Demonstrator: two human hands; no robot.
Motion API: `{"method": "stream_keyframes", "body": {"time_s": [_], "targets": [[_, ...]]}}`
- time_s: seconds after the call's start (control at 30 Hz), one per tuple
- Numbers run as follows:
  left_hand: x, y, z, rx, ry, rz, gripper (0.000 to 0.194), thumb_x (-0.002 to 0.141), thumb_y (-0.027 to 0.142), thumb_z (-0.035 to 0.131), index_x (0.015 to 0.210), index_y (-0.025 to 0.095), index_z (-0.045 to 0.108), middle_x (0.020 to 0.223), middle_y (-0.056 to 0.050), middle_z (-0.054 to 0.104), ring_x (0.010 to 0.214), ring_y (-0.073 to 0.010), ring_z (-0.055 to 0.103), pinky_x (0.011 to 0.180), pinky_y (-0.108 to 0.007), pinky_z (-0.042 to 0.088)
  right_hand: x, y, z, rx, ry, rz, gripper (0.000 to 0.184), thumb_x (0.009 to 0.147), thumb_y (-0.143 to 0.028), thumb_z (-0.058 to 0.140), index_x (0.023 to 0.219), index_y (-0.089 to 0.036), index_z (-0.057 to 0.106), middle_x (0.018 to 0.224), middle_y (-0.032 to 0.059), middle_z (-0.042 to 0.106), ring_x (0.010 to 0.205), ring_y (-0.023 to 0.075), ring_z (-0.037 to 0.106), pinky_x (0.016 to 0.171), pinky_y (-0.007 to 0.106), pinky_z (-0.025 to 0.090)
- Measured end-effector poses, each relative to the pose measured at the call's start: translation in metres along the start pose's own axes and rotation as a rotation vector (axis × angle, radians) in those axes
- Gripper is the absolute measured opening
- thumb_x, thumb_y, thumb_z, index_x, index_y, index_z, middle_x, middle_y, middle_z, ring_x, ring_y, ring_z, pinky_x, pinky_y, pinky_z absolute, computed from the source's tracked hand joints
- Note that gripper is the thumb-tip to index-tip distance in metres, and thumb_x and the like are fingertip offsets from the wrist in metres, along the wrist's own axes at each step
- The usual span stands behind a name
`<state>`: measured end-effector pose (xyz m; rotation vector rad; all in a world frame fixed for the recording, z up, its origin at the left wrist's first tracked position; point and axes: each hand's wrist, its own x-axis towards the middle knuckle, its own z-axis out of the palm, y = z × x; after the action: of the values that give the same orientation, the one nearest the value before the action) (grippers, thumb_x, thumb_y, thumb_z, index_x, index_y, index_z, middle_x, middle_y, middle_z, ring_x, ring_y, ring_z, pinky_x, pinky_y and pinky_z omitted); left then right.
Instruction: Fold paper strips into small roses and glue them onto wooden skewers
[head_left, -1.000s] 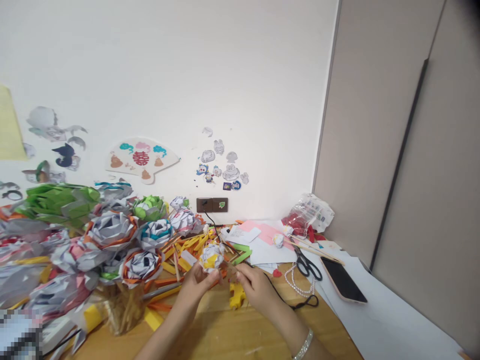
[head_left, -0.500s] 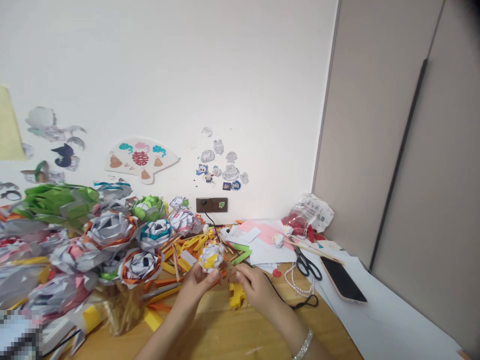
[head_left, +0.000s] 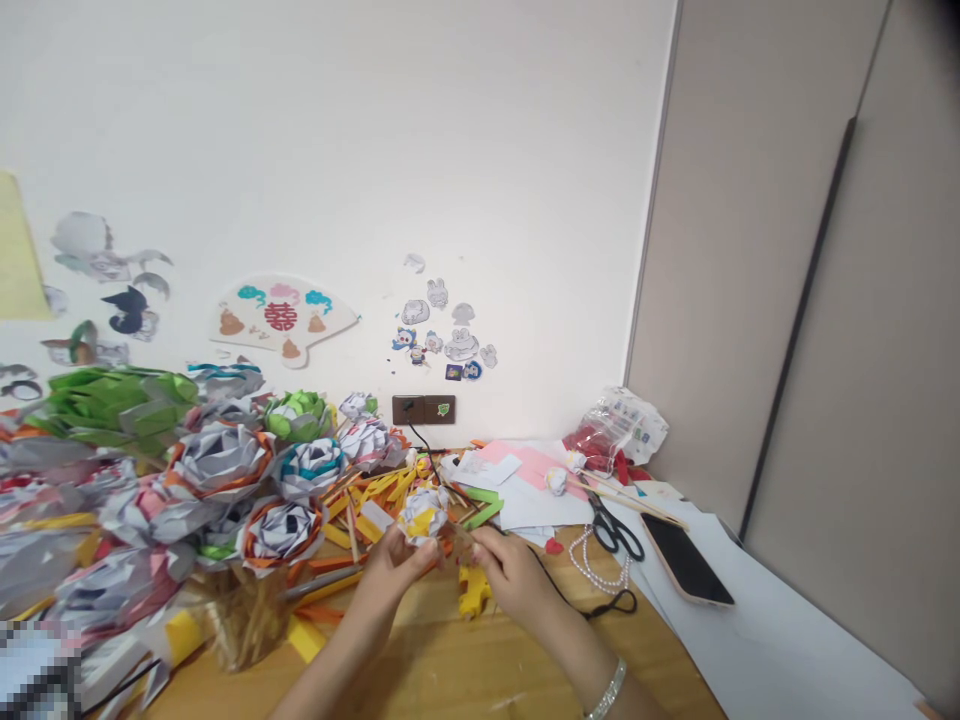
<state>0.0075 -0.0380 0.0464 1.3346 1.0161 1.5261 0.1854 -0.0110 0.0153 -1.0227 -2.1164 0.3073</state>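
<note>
Between the fingers of my left hand is a white and yellow paper flower, its folded petals facing up and away from me. My right hand is closed in a pinch on the flower's thin wooden stick, to the right of the bloom. Most of that stick is hidden by the fingers. Under and between my hands lies a yellow object on the wooden table; its kind is unclear.
Many paper flowers crowd the left, some in a clear container. Coloured paper strips are strewn behind my hands. At right lie scissors, a bead string, a phone, a black cable and white paper.
</note>
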Motion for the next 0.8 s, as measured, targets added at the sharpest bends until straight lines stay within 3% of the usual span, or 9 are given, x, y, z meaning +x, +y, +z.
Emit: {"method": "stream_keyframes", "body": {"time_s": [0.27, 0.8], "targets": [[-0.0019, -0.0008, 0.0001, 0.002, 0.016, 0.013, 0.037, 0.06, 0.046, 0.07, 0.081, 0.017, 0.059, 0.074, -0.003, 0.065, 0.071, -0.0203, 0.059, 0.067, -0.029, 0.047, 0.0003, -0.0002, 0.0, 0.005, 0.007, -0.003, 0.025, 0.092, -0.029, 0.036, 0.098, -0.023, 0.059, 0.083, 0.0026, 0.068, 0.076, 0.0164, 0.061, 0.067, 0.021, 0.041], [-0.0001, 0.0002, -0.0004, -0.027, -0.036, 0.049, 0.028, 0.063, 0.042, 0.069, 0.074, 0.018, 0.059, 0.063, 0.0, 0.06, 0.064, -0.0177, 0.056, 0.067, -0.027, 0.045, 0.0003, -0.0005, -0.0008, -0.011, 0.001, -0.004, 0.024, 0.092, -0.029, 0.036, 0.098, -0.024, 0.059, 0.084, 0.0022, 0.068, 0.075, 0.0158, 0.061, 0.067, 0.021, 0.04]]}}
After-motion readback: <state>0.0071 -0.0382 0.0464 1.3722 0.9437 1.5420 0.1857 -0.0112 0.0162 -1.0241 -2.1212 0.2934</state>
